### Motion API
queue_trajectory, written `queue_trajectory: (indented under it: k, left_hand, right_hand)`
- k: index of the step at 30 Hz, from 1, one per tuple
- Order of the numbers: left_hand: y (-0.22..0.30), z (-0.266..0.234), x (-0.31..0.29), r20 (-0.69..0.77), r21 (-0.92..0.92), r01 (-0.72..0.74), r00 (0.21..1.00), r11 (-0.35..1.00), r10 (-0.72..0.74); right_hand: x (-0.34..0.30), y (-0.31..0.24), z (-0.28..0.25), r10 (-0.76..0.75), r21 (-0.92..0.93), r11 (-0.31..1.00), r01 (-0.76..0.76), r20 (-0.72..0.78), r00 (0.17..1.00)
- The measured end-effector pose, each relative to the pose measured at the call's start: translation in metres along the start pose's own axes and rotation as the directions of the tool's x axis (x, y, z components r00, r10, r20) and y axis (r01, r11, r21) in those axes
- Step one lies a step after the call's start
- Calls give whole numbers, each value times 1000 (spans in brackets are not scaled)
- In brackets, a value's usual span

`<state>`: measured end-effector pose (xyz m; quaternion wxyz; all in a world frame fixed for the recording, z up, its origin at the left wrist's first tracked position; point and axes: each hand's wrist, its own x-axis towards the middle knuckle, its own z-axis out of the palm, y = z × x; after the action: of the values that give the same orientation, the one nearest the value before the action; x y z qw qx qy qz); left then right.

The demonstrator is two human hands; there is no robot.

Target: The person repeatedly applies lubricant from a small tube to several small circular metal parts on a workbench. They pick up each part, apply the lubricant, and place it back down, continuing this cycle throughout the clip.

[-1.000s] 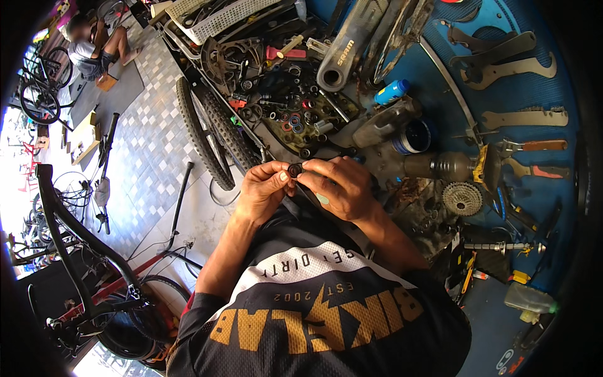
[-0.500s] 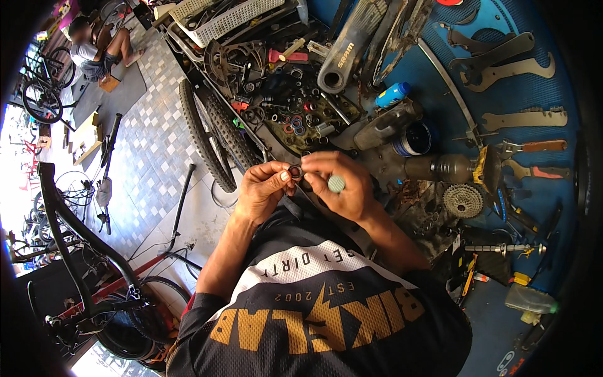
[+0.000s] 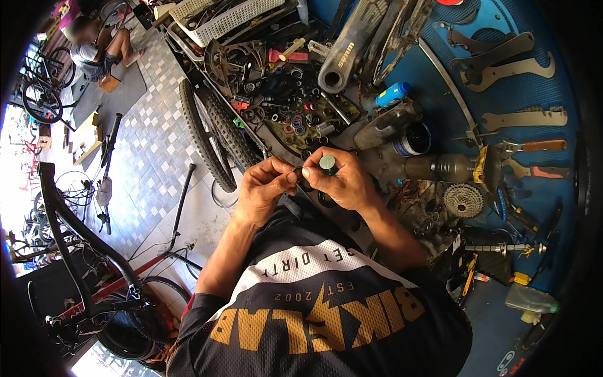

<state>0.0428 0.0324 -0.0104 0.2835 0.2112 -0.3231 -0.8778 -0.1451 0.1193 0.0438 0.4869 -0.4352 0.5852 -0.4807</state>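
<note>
In front of my body, my left hand (image 3: pixel 265 190) pinches a small dark ring (image 3: pixel 297 171), probably a bearing, between thumb and fingertips. The ring shows nearly edge-on and is partly covered by the fingers. Close on its right, my right hand (image 3: pixel 342 182) is closed around a tool with a round green-grey handle end (image 3: pixel 328 164). The tool's tip is hidden. The right thumb and fingertip meet the ring's near side. Beyond both hands lies a dirty tray of small parts (image 3: pixel 276 133) with several rings and metal pieces.
Bike tyres (image 3: pixel 207 138) stand left of the tray. On the right are a blue bottle (image 3: pixel 394 95), an open tub (image 3: pixel 416 139), a cassette (image 3: pixel 463 200) and hanging flat wrenches (image 3: pixel 524 118). A white basket (image 3: pixel 220 26) is at the back. Another person (image 3: pixel 97 50) sits far left, beside bikes.
My right hand has turned, and its handle end has shifted up and slightly left. Its fingers have closed in by the ring, which has tipped from face-on to nearly edge-on.
</note>
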Motion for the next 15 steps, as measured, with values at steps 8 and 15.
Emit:
queue_trajectory:
  k: [8,15]
  left_hand:
    - [-2,8,1,-14,-135,-83,997,987,82]
    - [4,12,0,-47,95,-35,998,995,40]
  right_hand:
    - [1,5,10,-189,-112,977,182,-57,980]
    - [-1,-1,6,-92,-34,995,91,-33,995]
